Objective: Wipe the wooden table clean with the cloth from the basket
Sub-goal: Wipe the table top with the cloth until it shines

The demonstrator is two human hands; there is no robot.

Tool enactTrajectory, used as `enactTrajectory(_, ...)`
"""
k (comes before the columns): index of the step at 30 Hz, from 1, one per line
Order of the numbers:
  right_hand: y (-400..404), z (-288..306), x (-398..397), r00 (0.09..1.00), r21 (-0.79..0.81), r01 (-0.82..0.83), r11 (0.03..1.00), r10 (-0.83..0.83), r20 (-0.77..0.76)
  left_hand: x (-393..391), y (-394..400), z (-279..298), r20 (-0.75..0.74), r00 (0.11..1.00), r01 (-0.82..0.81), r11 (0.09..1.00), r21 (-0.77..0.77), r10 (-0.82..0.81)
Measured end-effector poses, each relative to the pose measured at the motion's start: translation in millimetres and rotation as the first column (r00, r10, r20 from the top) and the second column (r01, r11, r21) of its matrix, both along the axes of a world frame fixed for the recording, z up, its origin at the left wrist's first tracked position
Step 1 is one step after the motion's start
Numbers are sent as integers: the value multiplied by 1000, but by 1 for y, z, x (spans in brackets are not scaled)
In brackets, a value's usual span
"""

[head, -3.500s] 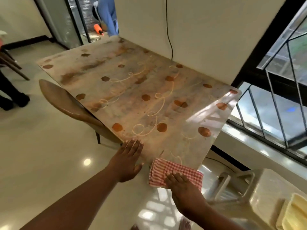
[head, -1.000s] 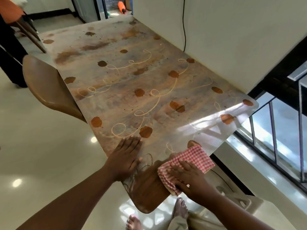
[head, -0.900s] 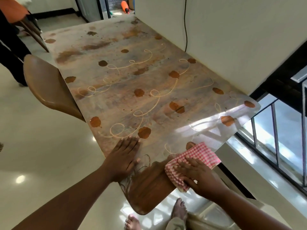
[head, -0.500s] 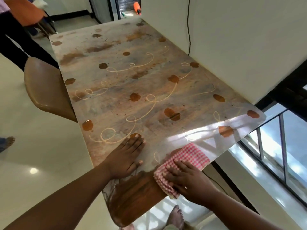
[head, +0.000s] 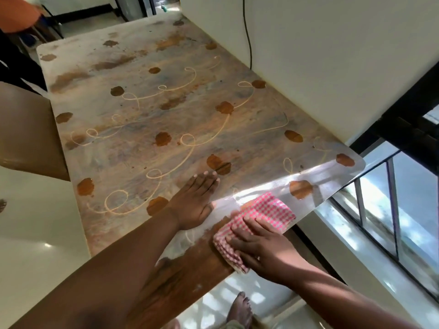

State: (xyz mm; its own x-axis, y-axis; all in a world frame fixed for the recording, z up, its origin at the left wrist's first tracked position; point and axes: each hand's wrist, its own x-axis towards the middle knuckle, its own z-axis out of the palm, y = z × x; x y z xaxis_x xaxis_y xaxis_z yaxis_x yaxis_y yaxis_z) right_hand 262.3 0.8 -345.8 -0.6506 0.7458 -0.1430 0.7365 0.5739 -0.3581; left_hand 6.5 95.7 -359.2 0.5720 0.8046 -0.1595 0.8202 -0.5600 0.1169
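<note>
A long wooden table (head: pixel 180 119) carries brown blotches, pale looping smears and a dull grey film; a strip at its near end shows dark bare wood. A folded red-and-white checked cloth (head: pixel 259 222) lies on the near right part of the table. My right hand (head: pixel 263 248) presses flat on the cloth's near half with straight fingers. Palm down, my left hand (head: pixel 194 200) rests on the tabletop just left of the cloth, fingers straight and pointing away from me. No basket is in view.
A white wall with a hanging black cable (head: pixel 247 36) runs along the table's right side. A brown chair back (head: pixel 26 131) stands at the left edge. A barred window (head: pixel 389 210) is at the right. My bare foot (head: pixel 240 309) shows below the table end. A person stands far left.
My right hand has rubbed the cloth back and forth over the near right corner, leaving a dark wiped strip. My left hand has slid farther onto the table.
</note>
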Motion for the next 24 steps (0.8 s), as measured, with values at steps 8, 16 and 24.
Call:
enactTrajectory(8,22,15,54,999,-64,32,997,-31,18,1,4,-4,28,999,-26,1000,1,26)
enactTrajectory(16,-38,10,-50,996,-29,13,999,-10,89,0,8,-5,42,999,-7,999,-39,8)
enactTrajectory(24,-30,1,-16,995,4,-84,996,84,62,-2,9,-5,77,997,7,999,-53,-3)
